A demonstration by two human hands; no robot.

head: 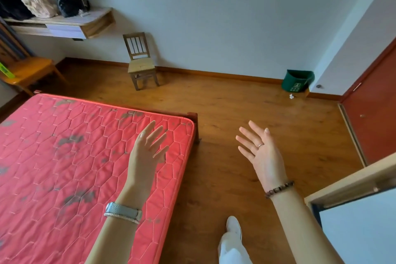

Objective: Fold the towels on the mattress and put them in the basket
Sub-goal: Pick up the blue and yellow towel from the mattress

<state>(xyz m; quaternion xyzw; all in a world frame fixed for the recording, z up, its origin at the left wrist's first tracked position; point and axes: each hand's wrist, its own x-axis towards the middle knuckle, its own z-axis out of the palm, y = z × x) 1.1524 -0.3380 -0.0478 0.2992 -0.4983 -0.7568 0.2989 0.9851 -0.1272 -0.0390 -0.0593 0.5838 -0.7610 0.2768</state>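
Note:
A red quilted mattress [75,156] with dark stains fills the left half of the view, on a wooden bed frame. No towel and no basket is in sight. My left hand [147,150] hovers over the mattress's right edge, fingers spread and straight, holding nothing; a silver watch is on that wrist. My right hand [261,152] is raised over the wooden floor to the right of the bed, palm open with fingers spread, a ring on one finger and a bead bracelet on the wrist.
A small wooden chair [140,62] stands by the far wall. A green bin [297,80] sits in the far right corner near a red door [377,100]. A wall shelf [64,21] with bags hangs at upper left above an orange chair [27,70]. My white shoe [233,226] is on the floor.

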